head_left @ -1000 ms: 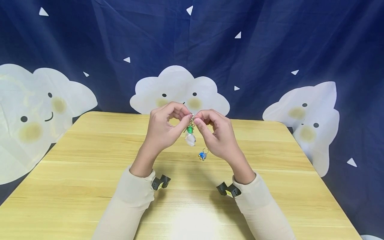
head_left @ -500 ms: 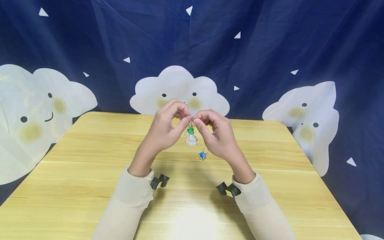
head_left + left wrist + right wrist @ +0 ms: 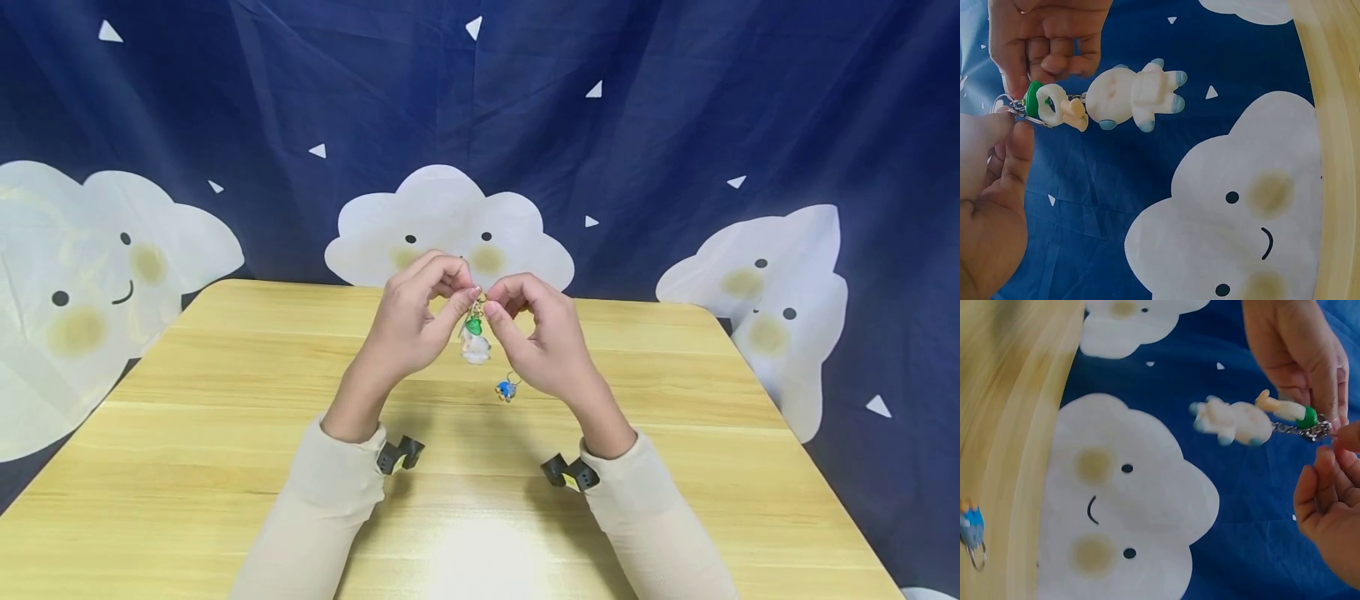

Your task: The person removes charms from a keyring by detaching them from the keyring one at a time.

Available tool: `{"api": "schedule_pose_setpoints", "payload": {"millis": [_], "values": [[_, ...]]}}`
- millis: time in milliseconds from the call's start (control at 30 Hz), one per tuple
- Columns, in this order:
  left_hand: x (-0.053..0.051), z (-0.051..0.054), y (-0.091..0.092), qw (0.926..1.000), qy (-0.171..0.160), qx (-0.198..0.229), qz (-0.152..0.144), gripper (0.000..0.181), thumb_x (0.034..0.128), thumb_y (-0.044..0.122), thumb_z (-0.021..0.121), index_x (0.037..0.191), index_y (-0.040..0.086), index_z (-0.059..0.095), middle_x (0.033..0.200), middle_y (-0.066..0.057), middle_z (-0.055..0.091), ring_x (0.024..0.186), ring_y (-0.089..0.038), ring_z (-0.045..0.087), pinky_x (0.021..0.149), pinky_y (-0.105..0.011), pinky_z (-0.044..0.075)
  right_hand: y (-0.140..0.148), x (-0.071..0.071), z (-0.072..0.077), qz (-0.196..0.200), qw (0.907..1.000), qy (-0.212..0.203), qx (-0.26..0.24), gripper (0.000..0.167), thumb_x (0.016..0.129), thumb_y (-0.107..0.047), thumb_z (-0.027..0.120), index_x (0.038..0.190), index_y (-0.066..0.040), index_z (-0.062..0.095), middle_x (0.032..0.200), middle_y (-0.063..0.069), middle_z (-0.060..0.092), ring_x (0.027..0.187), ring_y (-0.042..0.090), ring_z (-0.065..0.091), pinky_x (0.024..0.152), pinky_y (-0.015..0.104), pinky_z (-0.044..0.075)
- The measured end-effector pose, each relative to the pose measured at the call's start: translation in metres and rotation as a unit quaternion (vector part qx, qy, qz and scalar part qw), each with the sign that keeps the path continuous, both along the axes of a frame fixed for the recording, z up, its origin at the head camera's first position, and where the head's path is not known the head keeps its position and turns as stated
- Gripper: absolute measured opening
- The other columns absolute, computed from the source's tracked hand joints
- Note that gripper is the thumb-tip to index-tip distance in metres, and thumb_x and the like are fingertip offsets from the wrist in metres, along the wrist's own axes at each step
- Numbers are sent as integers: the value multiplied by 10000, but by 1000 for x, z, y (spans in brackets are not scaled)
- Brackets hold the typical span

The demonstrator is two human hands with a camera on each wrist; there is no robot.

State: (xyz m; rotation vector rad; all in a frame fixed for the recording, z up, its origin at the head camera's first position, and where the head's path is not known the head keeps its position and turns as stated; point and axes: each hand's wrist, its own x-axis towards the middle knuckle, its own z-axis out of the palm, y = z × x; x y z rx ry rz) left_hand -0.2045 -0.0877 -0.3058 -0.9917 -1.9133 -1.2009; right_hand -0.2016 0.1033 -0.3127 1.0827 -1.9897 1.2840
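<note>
My left hand (image 3: 412,321) pinches the metal ring and chain of a keychain between thumb and forefinger, and my right hand (image 3: 542,335) pinches at the same ring from the other side. A small charm with a green top (image 3: 474,326) hangs beneath the fingertips. Below it dangles a white figure (image 3: 476,348), whose blue hands and feet show in the left wrist view (image 3: 1150,94). The fingertips partly hide the ring. On the table, under my right hand, lies a blue charm (image 3: 506,390) with its own metal ring; the right wrist view shows this charm (image 3: 972,526) at the left edge.
The light wooden table (image 3: 247,417) spreads beneath both forearms. Behind it hangs a dark blue cloth (image 3: 645,150) printed with white smiling clouds and small triangles. A black device (image 3: 400,455) is strapped at the left wrist, another device (image 3: 570,473) at the right.
The hanging charms have swung and turned slightly. My left hand has shifted a little, and my fingertips have moved slightly at the ring. The blue charm lies where it was.
</note>
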Motion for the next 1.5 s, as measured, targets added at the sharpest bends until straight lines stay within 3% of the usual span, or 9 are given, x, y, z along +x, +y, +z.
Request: {"api": "schedule_pose_setpoints", "payload": {"millis": [100, 233, 467, 567, 967, 1333, 1500], "values": [[0, 0, -1, 10000, 27, 68, -1, 98, 927, -64, 696, 954, -20, 613, 921, -102, 623, 821, -169, 630, 758, -254, 575, 0, -2, -2, -230, 9988, 234, 369, 163, 908, -63, 707, 1029, 11, 626, 860, 84, 638, 742, 174, 607, 707, 309, 549], [1, 1, -1, 9999, 99, 90, -10, 109, 916, -82, 697, 944, -21, 612, 919, -101, 621, 817, -169, 631, 754, -254, 574, -1, -2, -3, -377, 9966, 115, 727, 246, 906, -116, 749, 1100, 4, 658, 886, 88, 647, 788, 193, 628, 743, 324, 567], [0, 1, 0, 9999, 157, 33, 19, 104, 911, -81, 705, 931, -15, 628, 918, -101, 634, 814, -172, 651, 757, -271, 584, -2, -2, -4, -445, 9949, 12, 904, 69, 946, -108, 708, 953, -40, 704, 868, 35, 671, 815, 171, 622, 740, 334, 556], [1, 2, -1, 9998, 165, 43, 88, 98, 916, -63, 715, 943, -12, 636, 928, -107, 645, 816, -174, 651, 758, -273, 586, 0, -2, -3, -440, 9940, 87, 993, 87, 987, -87, 652, 970, -40, 722, 875, 31, 672, 810, 148, 616, 709, 335, 542], [1, 3, -7, 9993, 194, -246, 181, 107, 913, -55, 723, 924, 25, 654, 915, -69, 655, 801, -139, 631, 742, -250, 561, 9, 1, 6, -403, 9858, 864, 1380, 82, 1014, 0, 591, 969, -16, 657, 859, 47, 595, 806, 169, 545, 724, 298, 475], [5, 6, -2, 9972, 367, -632, -186, 120, 916, -54, 720, 876, 33, 648, 891, -51, 647, 787, -134, 580, 710, -246, 509, 11, 4, 8, -275, 9958, 294, 822, 279, 1025, -65, 544, 755, -89, 611, 675, -17, 509, 597, 109, 448, 546, 271, 367], [5, 5, 0, 9979, 289, -519, -242, 86, 907, -41, 739, 901, 20, 678, 918, -66, 680, 802, -141, 620, 734, -247, 541, 10, 5, 8, -315, 9977, -88, 588, 328, 1033, -111, 522, 710, -108, 577, 637, -35, 480, 553, 113, 396, 513, 294, 331]]}}
